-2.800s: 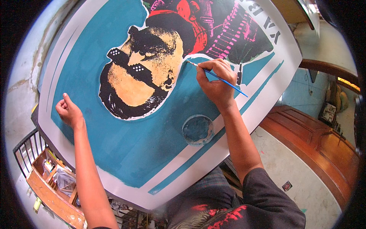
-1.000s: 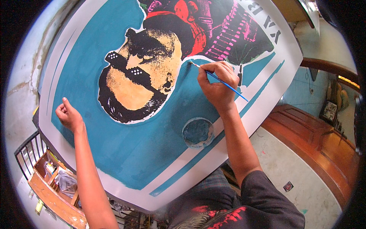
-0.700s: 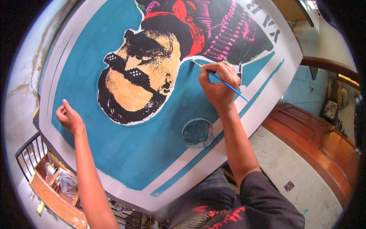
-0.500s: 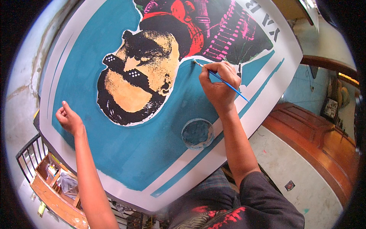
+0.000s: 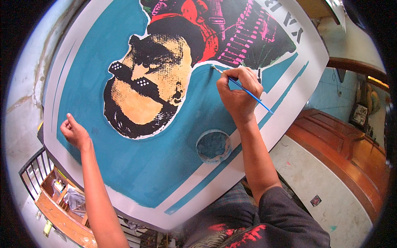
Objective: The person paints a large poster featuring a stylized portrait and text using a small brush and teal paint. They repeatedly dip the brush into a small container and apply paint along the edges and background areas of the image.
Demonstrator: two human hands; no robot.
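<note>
The right hand (image 5: pixel 239 96) pinches a thin blue paintbrush (image 5: pixel 244 89), its tip on the teal paint just beside the white outline of the printed face (image 5: pixel 144 97). Short, light strokes along that curve should keep teal off the white. The left hand (image 5: pixel 74 132), loosely curled with one finger raised, rests on the poster (image 5: pixel 136 165) near its left border. A round dish of teal paint (image 5: pixel 213 146) sits just below the right wrist; teal ground lies between the hands.
</note>
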